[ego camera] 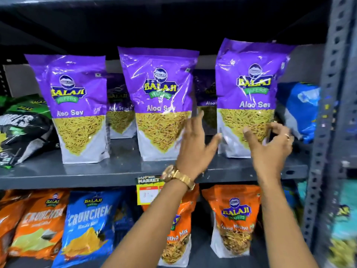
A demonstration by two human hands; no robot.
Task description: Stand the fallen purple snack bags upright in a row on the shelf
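Observation:
Three purple Aloo Sev bags stand upright in a row at the front of the grey shelf [123,171]: a left bag [77,105], a middle bag [160,101] and a right bag [251,93]. Two more purple bags [119,107] [206,97] stand behind them in the gaps. My left hand [195,144], with a gold watch on its wrist, is spread open between the middle and right bags, touching neither firmly. My right hand [270,146] curls around the lower right part of the right bag, fingers bent near its edge; a firm grip is not visible.
A black and green bag [23,130] lies slumped at the shelf's left end. A blue bag [297,109] leans at the right end beside the grey slotted upright [328,113]. Orange and blue snack bags fill the lower shelf under a yellow price tag [148,190].

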